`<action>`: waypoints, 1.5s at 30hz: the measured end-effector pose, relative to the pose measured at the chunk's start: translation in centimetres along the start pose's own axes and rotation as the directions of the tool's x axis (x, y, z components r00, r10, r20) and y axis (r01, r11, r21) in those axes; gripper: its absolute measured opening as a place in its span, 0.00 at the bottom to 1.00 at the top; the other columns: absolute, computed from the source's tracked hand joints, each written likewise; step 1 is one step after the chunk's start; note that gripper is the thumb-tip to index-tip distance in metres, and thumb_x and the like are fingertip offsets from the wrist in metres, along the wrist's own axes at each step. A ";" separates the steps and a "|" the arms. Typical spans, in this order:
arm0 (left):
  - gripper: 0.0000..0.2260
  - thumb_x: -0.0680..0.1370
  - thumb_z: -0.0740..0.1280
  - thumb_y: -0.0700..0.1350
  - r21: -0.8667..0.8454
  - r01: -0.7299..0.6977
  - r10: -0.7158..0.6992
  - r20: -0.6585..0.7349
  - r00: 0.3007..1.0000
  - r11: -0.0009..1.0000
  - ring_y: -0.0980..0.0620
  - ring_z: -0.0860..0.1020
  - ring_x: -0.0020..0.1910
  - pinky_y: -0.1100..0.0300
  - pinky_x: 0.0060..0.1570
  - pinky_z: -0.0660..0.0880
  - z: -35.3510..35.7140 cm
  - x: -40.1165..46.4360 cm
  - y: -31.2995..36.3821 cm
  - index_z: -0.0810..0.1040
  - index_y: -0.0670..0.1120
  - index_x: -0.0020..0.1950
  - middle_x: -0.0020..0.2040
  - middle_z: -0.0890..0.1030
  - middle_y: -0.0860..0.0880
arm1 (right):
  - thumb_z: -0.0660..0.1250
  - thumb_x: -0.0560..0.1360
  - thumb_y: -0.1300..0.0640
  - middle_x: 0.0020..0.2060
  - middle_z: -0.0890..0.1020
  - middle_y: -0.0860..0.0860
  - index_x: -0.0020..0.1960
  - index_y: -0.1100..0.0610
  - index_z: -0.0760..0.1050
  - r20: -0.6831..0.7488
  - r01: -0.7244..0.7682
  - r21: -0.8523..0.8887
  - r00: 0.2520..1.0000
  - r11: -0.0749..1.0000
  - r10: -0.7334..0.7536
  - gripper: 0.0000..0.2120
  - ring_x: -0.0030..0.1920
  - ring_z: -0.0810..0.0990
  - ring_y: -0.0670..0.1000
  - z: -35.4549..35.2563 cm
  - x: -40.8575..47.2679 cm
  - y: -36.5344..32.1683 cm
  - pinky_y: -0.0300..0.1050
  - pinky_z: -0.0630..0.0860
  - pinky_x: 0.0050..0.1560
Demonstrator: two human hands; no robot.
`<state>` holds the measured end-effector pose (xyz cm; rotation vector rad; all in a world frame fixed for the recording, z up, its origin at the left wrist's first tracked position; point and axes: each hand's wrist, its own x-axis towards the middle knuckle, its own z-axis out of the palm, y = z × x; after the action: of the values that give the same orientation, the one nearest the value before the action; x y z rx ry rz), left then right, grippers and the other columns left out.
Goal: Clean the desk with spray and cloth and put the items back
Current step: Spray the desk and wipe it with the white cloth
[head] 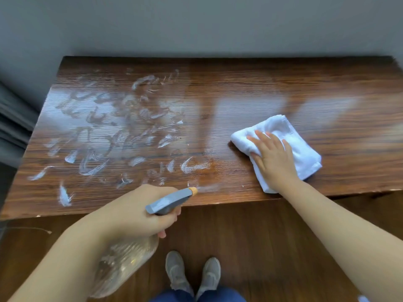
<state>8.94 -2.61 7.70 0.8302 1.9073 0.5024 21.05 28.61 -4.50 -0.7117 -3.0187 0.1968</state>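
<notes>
A dark wooden desk [250,83] stands against a grey wall. White smear marks [122,131] cover its left half. My left hand [139,212] grips a clear spray bottle [122,264] by its grey trigger head, whose orange nozzle [193,190] points over the desk's front edge; a fine mist leaves the nozzle. My right hand [272,162] lies flat, fingers spread, on a folded white cloth [301,149] on the desk's right half.
A grey curtain [13,123] hangs at the left of the desk. Below the desk's front edge lies a wooden floor [261,236], where my two grey shoes [192,273] stand.
</notes>
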 end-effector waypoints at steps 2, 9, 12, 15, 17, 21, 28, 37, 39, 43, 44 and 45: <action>0.04 0.80 0.64 0.45 0.022 0.013 -0.014 0.012 1.000 1.000 0.57 0.86 0.37 0.47 0.49 0.81 0.1 0.1 0.1 0.76 0.49 0.46 0.43 0.83 0.50 | 0.47 0.78 0.44 0.72 0.68 0.49 0.72 0.47 0.64 0.002 0.031 -0.035 1.000 0.999 -0.031 0.24 0.71 0.65 0.56 0.5 -1.3 -0.6 0.60 0.57 0.67; 0.03 0.81 0.64 0.46 -0.027 0.026 -0.027 -0.053 0.998 0.999 0.57 0.86 0.38 0.61 0.42 0.77 -0.7 -0.7 -1.2 0.77 0.52 0.50 0.42 0.83 0.60 | 0.50 0.78 0.45 0.72 0.68 0.48 0.71 0.46 0.66 0.029 0.159 -0.101 0.987 0.982 -0.157 0.23 0.71 0.66 0.56 1.8 -2.5 -6.1 0.59 0.55 0.67; 0.04 0.80 0.64 0.47 -0.048 0.041 -0.044 -0.079 0.996 0.998 0.57 0.85 0.39 0.62 0.41 0.78 -1.3 -1.1 -1.8 0.78 0.54 0.54 0.44 0.84 0.53 | 0.49 0.79 0.44 0.73 0.67 0.47 0.72 0.45 0.65 0.052 0.207 -0.087 0.978 0.974 -0.203 0.23 0.72 0.65 0.55 2.0 -0.4 -8.6 0.59 0.54 0.68; 0.04 0.80 0.65 0.47 -0.074 0.042 -0.049 -0.103 0.993 0.996 0.56 0.85 0.39 0.62 0.41 0.78 -1.9 -1.3 -2.3 0.78 0.54 0.52 0.45 0.84 0.51 | 0.44 0.79 0.42 0.74 0.65 0.47 0.72 0.45 0.65 0.079 0.223 -0.037 0.972 0.974 -0.220 0.25 0.73 0.62 0.55 1.7 3.2 -10.2 0.60 0.53 0.69; 0.03 0.80 0.65 0.47 -0.095 0.039 -0.050 -0.122 0.991 0.995 0.56 0.85 0.39 0.60 0.43 0.79 -2.2 -1.4 -2.6 0.79 0.54 0.51 0.45 0.84 0.52 | 0.40 0.78 0.41 0.75 0.63 0.46 0.73 0.44 0.63 0.082 0.200 -0.019 0.977 0.980 -0.198 0.28 0.74 0.59 0.54 1.5 5.6 -10.4 0.59 0.50 0.70; 0.03 0.80 0.66 0.46 -0.106 0.033 -0.049 -0.158 0.986 0.994 0.56 0.86 0.38 0.63 0.42 0.77 -2.8 -1.7 -3.2 0.79 0.54 0.51 0.44 0.84 0.56 | 0.42 0.79 0.41 0.76 0.60 0.45 0.74 0.45 0.61 0.059 0.141 -0.032 0.989 0.989 -0.139 0.26 0.75 0.56 0.53 1.3 8.8 -9.4 0.58 0.50 0.72; 0.05 0.79 0.67 0.45 -0.131 0.043 -0.067 -0.186 0.980 0.991 0.55 0.86 0.39 0.66 0.38 0.75 -3.0 -2.1 -3.5 0.79 0.55 0.51 0.44 0.84 0.62 | 0.40 0.76 0.41 0.74 0.64 0.48 0.73 0.49 0.64 -0.002 0.021 0.003 1.000 1.000 -0.021 0.30 0.73 0.60 0.55 0.5 5.6 -4.8 0.59 0.55 0.70; 0.05 0.80 0.67 0.45 -0.157 0.006 -0.036 -0.188 0.982 0.988 0.54 0.86 0.39 0.61 0.41 0.76 -2.6 -2.0 -2.5 0.79 0.54 0.53 0.48 0.85 0.54 | 0.49 0.78 0.46 0.73 0.67 0.52 0.72 0.46 0.59 -0.066 -0.063 -0.028 0.996 0.998 0.061 0.23 0.71 0.64 0.57 2.2 -2.6 -6.2 0.64 0.60 0.67; 0.05 0.80 0.67 0.44 -0.153 0.010 -0.039 -0.188 0.981 0.988 0.53 0.86 0.39 0.60 0.41 0.77 -2.7 -1.8 -2.6 0.80 0.53 0.53 0.48 0.85 0.52 | 0.49 0.78 0.46 0.73 0.67 0.52 0.72 0.47 0.60 -0.046 -0.066 -0.044 0.997 0.997 0.064 0.23 0.71 0.64 0.57 2.3 -2.3 -6.9 0.64 0.60 0.67; 0.04 0.80 0.66 0.47 -0.106 0.018 -0.037 -0.178 0.983 0.994 0.58 0.85 0.39 0.68 0.39 0.76 -2.8 -1.6 -2.4 0.79 0.55 0.51 0.44 0.84 0.57 | 0.46 0.79 0.45 0.74 0.65 0.50 0.72 0.47 0.64 -0.014 -0.035 -0.065 0.999 0.997 0.034 0.24 0.73 0.62 0.56 2.2 -0.3 -7.8 0.62 0.54 0.68; 0.04 0.81 0.65 0.47 -0.073 0.039 -0.051 -0.174 0.983 0.997 0.60 0.84 0.40 0.73 0.38 0.75 -2.8 -1.6 -2.3 0.78 0.56 0.51 0.43 0.84 0.61 | 0.45 0.79 0.44 0.74 0.65 0.49 0.72 0.48 0.65 -0.015 -0.028 -0.063 1.000 0.998 0.027 0.24 0.73 0.62 0.56 2.1 0.6 -8.0 0.62 0.54 0.69; 0.04 0.81 0.65 0.48 -0.057 0.061 -0.070 -0.172 0.983 0.997 0.61 0.84 0.40 0.77 0.38 0.73 -2.9 -1.7 -2.1 0.78 0.56 0.52 0.43 0.83 0.63 | 0.44 0.79 0.44 0.74 0.65 0.49 0.72 0.48 0.65 -0.013 -0.027 -0.058 1.000 0.998 0.026 0.25 0.73 0.61 0.56 2.0 1.5 -8.2 0.61 0.53 0.69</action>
<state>6.23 -5.28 8.67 0.7071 2.0655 0.5976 15.94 21.80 -5.43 -0.7548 -3.0165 0.1052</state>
